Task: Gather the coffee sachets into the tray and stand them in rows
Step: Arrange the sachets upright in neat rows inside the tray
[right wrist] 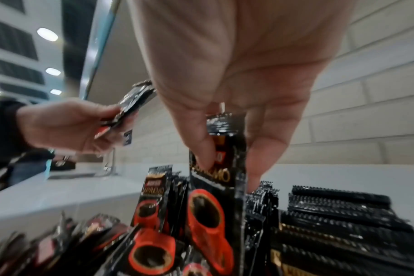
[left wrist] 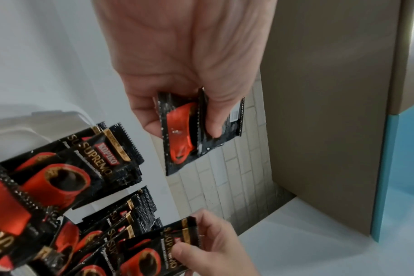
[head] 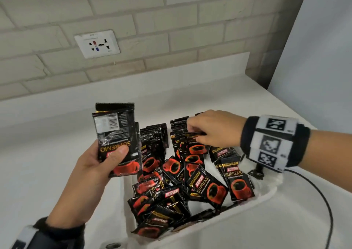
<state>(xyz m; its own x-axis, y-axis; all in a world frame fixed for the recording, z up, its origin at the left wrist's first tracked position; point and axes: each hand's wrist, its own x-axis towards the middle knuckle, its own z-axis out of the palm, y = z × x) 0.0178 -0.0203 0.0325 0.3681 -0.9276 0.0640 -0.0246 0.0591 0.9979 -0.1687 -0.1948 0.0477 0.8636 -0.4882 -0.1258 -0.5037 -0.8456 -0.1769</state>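
Note:
Black coffee sachets with a red cup print fill a white tray. At its far end two rows stand upright; nearer me lies a loose pile. My left hand is raised left of the tray and grips a small stack of sachets between thumb and fingers. My right hand reaches over the right row and pinches one upright sachet by its top edge, at the front of that row.
The tray sits on a white counter against a pale brick wall with a socket plate. A black cable runs along the counter at the right. A brown and blue panel stands at the counter's right end.

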